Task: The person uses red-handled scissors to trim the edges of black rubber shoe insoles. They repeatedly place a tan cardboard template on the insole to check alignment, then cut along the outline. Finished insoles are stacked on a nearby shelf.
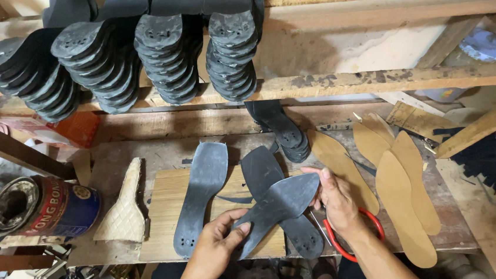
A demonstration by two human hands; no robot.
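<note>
My left hand [214, 248] and my right hand [336, 200] both hold one dark grey pointed shoe sole [277, 205], tilted across the bench. The left hand grips its heel end, the right hand pinches its toe end. Under it lies another dark sole [267, 173], and a third dark sole [202, 190] rests to the left on a light wooden board [169, 222]. Red-handled scissors [350, 238] lie beneath my right wrist.
Stacks of dark soles [106, 62] fill the shelf above. Tan insoles [403, 198] lie at the right, a cream quilted shoe piece [125, 208] and a glue tin [41, 208] on its side at the left. A wooden beam [483, 124] crosses the right.
</note>
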